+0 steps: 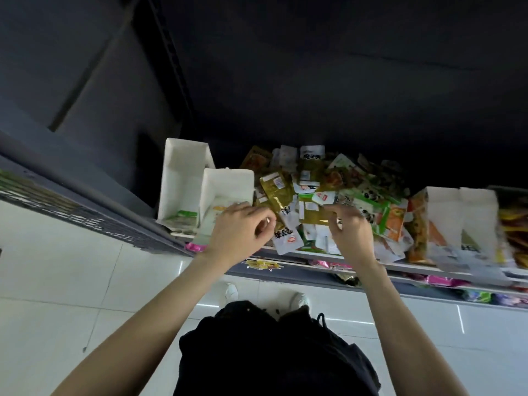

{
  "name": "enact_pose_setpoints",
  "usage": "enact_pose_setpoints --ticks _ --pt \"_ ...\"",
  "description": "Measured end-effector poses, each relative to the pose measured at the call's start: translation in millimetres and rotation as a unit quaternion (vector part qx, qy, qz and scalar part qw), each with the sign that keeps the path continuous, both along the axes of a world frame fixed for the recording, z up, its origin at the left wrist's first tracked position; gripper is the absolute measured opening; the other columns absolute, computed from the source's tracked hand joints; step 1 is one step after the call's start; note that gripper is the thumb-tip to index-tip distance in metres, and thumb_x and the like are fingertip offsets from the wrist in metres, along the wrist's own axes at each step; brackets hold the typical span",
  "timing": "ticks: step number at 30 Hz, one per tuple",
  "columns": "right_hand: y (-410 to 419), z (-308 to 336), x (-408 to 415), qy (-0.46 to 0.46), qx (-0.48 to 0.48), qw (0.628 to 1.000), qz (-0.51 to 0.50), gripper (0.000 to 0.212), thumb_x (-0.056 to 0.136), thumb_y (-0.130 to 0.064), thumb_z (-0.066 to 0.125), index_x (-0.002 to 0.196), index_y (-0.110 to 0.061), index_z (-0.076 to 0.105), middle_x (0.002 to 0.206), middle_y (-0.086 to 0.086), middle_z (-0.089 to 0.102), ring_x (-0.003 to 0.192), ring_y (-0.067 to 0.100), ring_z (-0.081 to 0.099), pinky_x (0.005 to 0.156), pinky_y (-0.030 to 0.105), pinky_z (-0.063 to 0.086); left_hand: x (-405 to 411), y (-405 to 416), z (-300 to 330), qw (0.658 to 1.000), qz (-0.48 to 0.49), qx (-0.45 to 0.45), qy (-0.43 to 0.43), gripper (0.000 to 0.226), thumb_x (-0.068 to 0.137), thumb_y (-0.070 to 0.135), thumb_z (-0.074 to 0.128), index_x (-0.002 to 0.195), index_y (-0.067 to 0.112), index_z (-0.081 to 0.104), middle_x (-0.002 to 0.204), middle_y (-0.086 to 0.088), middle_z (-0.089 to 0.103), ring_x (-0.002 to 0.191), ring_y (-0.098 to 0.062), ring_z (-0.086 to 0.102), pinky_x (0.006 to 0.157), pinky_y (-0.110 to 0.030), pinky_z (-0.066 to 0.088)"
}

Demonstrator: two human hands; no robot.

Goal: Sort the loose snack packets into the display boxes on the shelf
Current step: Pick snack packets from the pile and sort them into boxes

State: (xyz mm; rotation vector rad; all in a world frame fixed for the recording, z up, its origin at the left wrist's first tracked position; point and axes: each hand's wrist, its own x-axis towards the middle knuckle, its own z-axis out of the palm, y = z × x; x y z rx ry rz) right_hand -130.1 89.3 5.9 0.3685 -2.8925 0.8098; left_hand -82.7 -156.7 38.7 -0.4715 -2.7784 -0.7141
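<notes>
A heap of loose snack packets (337,181) in gold, white, green and orange covers the shelf (405,267). Two white display boxes stand to its left: the far one (183,172) has green packets at its bottom, the nearer one (228,181) has pale yellow packets. My left hand (243,232) hovers at the pile's front left, beside the nearer box, fingers loosely curled with nothing seen in them. My right hand (351,230) pinches the right edge of a flat gold packet (314,215) lying on the pile.
A taller display box (454,212) with orange sides stands right of the heap, with yellow packets (514,221) beyond it. Lower shelves (445,281) carry pink and green packets. A dark slatted shelf (71,207) runs off to the left. White tiled floor (85,281) lies below.
</notes>
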Motion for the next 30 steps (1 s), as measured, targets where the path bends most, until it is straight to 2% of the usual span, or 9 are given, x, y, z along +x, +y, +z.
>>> enact_pose_setpoints --ticks 2,5,7,9,14,19,23,27,30 --pt "43 -20 -18 -0.071 0.066 0.993 -0.069 0.034 0.089 -0.008 0.059 0.123 -0.011 0.061 0.123 0.015 0.061 0.109 0.031 0.057 0.085 0.039 0.051 -11 45 -13 0.995 0.023 0.052 -0.085 0.013 0.09 0.028 0.056 0.093 0.022 0.068 0.08 0.011 0.07 0.07 -0.005 0.063 0.065 -0.025 0.053" --pt "83 -40 -39 -0.194 0.155 0.967 -0.062 0.052 0.096 -0.029 0.048 0.144 -0.014 0.036 0.152 0.011 0.03 0.142 0.03 0.02 0.114 0.045 0.023 -35 114 -46 0.938 0.09 0.162 -0.294 0.023 0.092 0.031 0.057 0.109 0.018 0.065 0.096 0.006 0.071 0.084 -0.008 0.065 0.078 -0.03 0.054" --pt "94 -46 -43 -0.249 0.188 0.949 -0.034 0.057 0.098 -0.041 0.04 0.149 -0.02 0.025 0.157 0.006 0.019 0.144 0.028 0.01 0.116 0.043 0.017 -48 150 -65 0.881 0.132 0.223 -0.394 0.028 0.093 0.033 0.055 0.113 0.015 0.062 0.098 -0.001 0.071 0.087 -0.016 0.067 0.083 -0.034 0.054" --pt "97 -46 -38 -0.247 0.21 0.946 0.001 0.059 0.097 -0.048 0.038 0.149 -0.025 0.024 0.154 0.003 0.024 0.141 0.028 0.017 0.114 0.044 0.021 -53 178 -77 0.838 0.158 0.274 -0.444 0.028 0.092 0.03 0.055 0.113 0.011 0.062 0.09 -0.004 0.07 0.08 -0.023 0.067 0.08 -0.038 0.055" --pt "92 -38 -16 -0.211 0.196 0.955 0.071 0.054 0.096 -0.053 0.037 0.145 -0.032 0.033 0.147 0.0 0.036 0.133 0.026 0.032 0.106 0.047 0.027 -51 208 -92 0.755 0.267 0.424 -0.422 0.034 0.089 0.025 0.064 0.11 0.0 0.054 0.093 -0.012 0.069 0.078 -0.026 0.07 0.075 -0.04 0.058" --pt "103 -37 -17 -0.206 0.15 0.961 0.104 0.042 0.098 -0.042 0.041 0.139 -0.034 0.044 0.137 0.0 0.044 0.126 0.026 0.039 0.104 0.043 0.029 -46 207 -100 0.791 0.301 0.386 -0.368 0.032 0.086 0.016 0.066 0.106 -0.006 0.053 0.072 -0.006 0.068 0.052 -0.017 0.065 0.045 -0.025 0.05" --pt "99 -32 -32 -0.263 -0.002 0.963 0.061 0.034 0.094 -0.036 0.055 0.124 -0.021 0.053 0.128 0.007 0.052 0.107 0.028 0.058 0.092 0.038 0.046 -38 196 -79 0.791 0.242 0.368 -0.424 0.029 0.086 0.014 0.067 0.109 0.011 0.049 0.084 0.0 0.066 0.067 -0.022 0.068 0.058 -0.032 0.057" --pt "92 -16 -44 -0.372 -0.153 0.915 -0.025 0.066 0.081 -0.031 0.074 0.133 -0.012 0.038 0.108 0.001 0.065 0.097 0.019 0.063 0.084 0.036 0.051 -20 163 -36 0.881 0.127 0.189 -0.414 0.039 0.089 0.028 0.063 0.125 0.018 0.05 0.091 0.005 0.066 0.073 -0.02 0.067 0.066 -0.025 0.049" --pt "83 12 -42 -0.367 -0.262 0.893 0.007 0.054 0.076 -0.019 0.079 0.119 -0.015 0.047 0.09 0.0 0.071 0.074 0.009 0.068 0.059 0.024 0.052 -6 131 -2 0.949 0.116 0.074 -0.284 0.036 0.089 0.03 0.063 0.122 0.019 0.057 0.097 0.005 0.07 0.07 -0.016 0.067 0.065 -0.027 0.052"
